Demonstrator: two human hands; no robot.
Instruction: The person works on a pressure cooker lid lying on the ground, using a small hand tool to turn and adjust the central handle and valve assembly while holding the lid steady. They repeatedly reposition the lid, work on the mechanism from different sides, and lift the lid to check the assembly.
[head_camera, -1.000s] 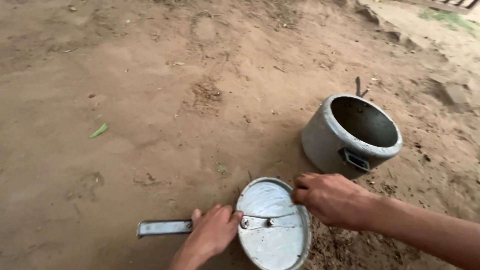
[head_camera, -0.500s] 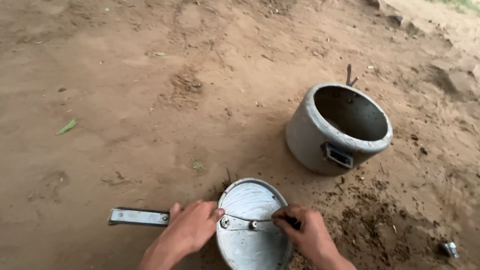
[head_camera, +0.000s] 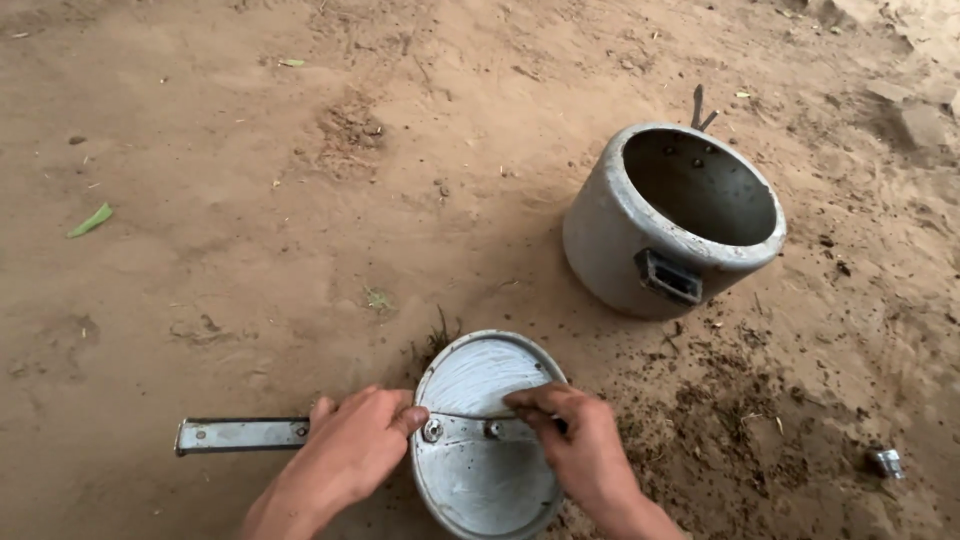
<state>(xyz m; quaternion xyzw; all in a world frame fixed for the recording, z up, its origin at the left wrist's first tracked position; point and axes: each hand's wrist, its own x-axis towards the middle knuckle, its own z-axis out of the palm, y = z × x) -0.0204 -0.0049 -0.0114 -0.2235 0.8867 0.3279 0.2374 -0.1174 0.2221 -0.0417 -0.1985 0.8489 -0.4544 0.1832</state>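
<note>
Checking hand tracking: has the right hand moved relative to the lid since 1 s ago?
Yes. The right hand has moved from the lid's far right rim inward, onto the metal bar across its middle, closer to the left hand.

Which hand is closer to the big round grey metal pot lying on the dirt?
Right. The right hand rests on the round metal lid, below the big grey metal pot; the left hand is farther left, on the lid's handle.
</note>
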